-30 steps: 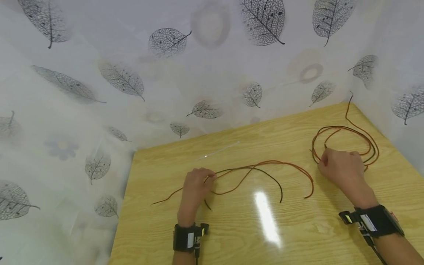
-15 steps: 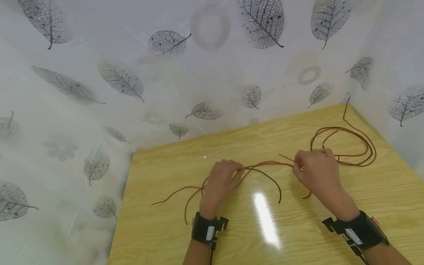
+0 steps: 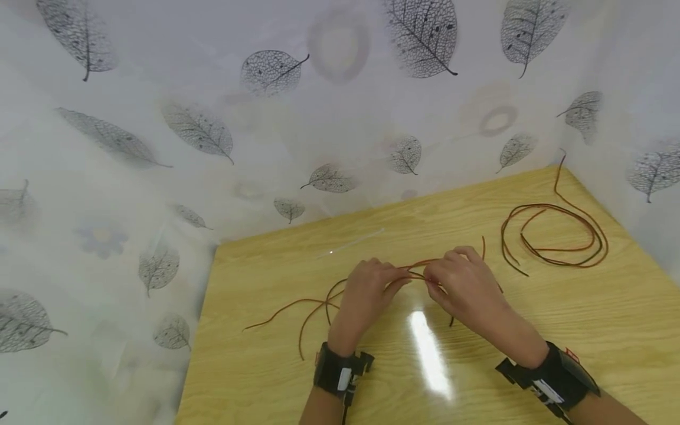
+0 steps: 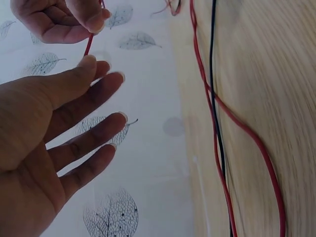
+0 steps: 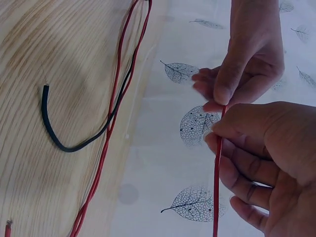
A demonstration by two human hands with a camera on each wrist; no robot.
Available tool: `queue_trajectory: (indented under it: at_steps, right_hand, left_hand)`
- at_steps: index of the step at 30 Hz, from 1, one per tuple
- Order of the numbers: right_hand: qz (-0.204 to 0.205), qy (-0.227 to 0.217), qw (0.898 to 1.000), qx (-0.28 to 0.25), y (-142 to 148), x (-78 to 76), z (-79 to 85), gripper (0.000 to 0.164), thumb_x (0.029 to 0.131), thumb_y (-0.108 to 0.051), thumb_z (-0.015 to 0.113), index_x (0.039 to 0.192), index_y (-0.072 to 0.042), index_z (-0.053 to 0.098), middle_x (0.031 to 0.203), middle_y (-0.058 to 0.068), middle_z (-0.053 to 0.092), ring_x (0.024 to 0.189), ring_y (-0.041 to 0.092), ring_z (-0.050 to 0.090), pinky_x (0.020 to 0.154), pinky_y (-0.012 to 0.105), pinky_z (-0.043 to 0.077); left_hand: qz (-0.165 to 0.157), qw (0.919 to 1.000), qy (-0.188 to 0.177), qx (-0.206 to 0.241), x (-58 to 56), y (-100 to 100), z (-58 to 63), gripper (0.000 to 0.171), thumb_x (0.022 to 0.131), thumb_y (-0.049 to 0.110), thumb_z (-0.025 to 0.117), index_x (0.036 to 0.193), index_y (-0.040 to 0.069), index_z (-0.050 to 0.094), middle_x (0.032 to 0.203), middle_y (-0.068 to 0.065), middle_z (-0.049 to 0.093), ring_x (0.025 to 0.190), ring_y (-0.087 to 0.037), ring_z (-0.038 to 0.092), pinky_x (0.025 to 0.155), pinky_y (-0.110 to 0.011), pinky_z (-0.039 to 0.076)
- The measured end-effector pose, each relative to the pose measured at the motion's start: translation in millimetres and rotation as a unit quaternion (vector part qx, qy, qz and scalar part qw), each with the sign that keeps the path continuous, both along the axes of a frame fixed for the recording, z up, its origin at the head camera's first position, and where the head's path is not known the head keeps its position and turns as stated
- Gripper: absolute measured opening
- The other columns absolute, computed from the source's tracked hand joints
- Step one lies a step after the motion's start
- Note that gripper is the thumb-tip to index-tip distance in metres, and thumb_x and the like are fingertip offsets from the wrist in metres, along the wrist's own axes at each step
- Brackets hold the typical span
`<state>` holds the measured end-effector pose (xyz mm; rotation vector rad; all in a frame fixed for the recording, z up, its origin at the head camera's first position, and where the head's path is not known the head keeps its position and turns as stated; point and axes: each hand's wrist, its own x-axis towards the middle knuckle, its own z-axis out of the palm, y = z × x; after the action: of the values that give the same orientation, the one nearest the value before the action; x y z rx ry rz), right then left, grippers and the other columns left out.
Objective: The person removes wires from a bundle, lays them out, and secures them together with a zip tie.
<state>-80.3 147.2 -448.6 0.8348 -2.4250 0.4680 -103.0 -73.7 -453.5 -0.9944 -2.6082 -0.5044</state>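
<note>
A thin red wire [image 5: 217, 187] runs between the two hands, which are close together over the middle of the table. My left hand [image 3: 369, 292] pinches it between thumb and index finger, its other fingers spread in the left wrist view. Just to the right, my right hand [image 3: 467, 283] also pinches the red wire, and a length of it hangs past the fingers in the right wrist view. Two more red wires [image 4: 200, 59] and a black wire [image 5: 69, 149] lie crossed on the table beneath the hands, partly hidden by them in the head view.
At the right of the wood-grain table [image 3: 255, 378] lies a loose coil of red and dark wires [image 3: 605, 248], one end reaching the back corner. Leaf-patterned sheeting [image 3: 276, 136] rises behind and at both sides. A thin clear strip [image 3: 356, 240] lies near the back edge.
My right hand has come left from the coil, bringing a red wire. My left hand has moved right along the wires on the table, and both hands now meet on the red wire.
</note>
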Motion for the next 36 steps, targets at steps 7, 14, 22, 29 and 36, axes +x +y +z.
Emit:
queue_trajectory:
  at_steps: [7,14,22,29,36]
  right_hand:
    - [0.043,0.024,0.999,0.023,7,-6.3,-3.3,0.014,0.074,-0.018,0.092,0.081,-0.016,0.080,0.075,-0.004,0.071,0.079,0.023,0.061,0.090,0.049,0.047]
    - [0.072,0.052,0.996,0.002,21,-15.7,-9.5,0.020,0.070,-0.015,0.093,0.086,-0.019,0.082,0.078,-0.006,0.074,0.082,0.022,0.061,0.090,0.052,0.046]
    - [0.064,0.050,0.997,0.007,25,-26.4,-17.2,0.019,0.070,-0.018,0.091,0.087,-0.020,0.083,0.074,-0.006,0.073,0.082,0.025,0.060,0.091,0.054,0.045]
    - [0.066,0.036,0.997,0.023,6,-37.8,-23.1,0.016,0.071,-0.022,0.092,0.084,-0.021,0.083,0.071,-0.008,0.071,0.078,0.021,0.058,0.094,0.051,0.046]
    - [0.031,-0.052,0.992,0.112,-13,-53.8,-37.3,0.011,0.076,-0.028,0.092,0.082,-0.023,0.083,0.070,-0.007,0.071,0.078,0.021,0.060,0.098,0.048,0.046]
  left_hand:
    - [0.006,0.9988,-0.018,0.045,2.6,-28,-4.9,0.009,0.091,0.026,0.081,0.099,0.024,0.084,0.098,0.007,0.062,0.083,-0.013,0.051,0.069,-0.026,0.044]
    - [0.030,0.9952,-0.023,0.090,7.2,-70,-12.8,0.008,0.088,0.025,0.083,0.095,0.023,0.085,0.092,0.007,0.059,0.077,-0.011,0.044,0.064,-0.026,0.039]
    - [0.067,0.9901,-0.047,0.114,10.2,-113,-22.7,0.006,0.087,0.020,0.084,0.092,0.016,0.085,0.088,0.006,0.062,0.073,-0.010,0.043,0.062,-0.026,0.043]
    - [0.088,0.9823,-0.109,0.124,12.7,-131,-27.6,0.007,0.090,0.019,0.081,0.092,0.012,0.084,0.087,0.008,0.062,0.073,-0.011,0.045,0.061,-0.025,0.044]
    - [0.141,0.9699,-0.179,0.087,16.2,-134,-37.0,0.008,0.091,0.020,0.079,0.094,0.014,0.084,0.086,0.011,0.061,0.080,-0.009,0.050,0.068,-0.027,0.046]
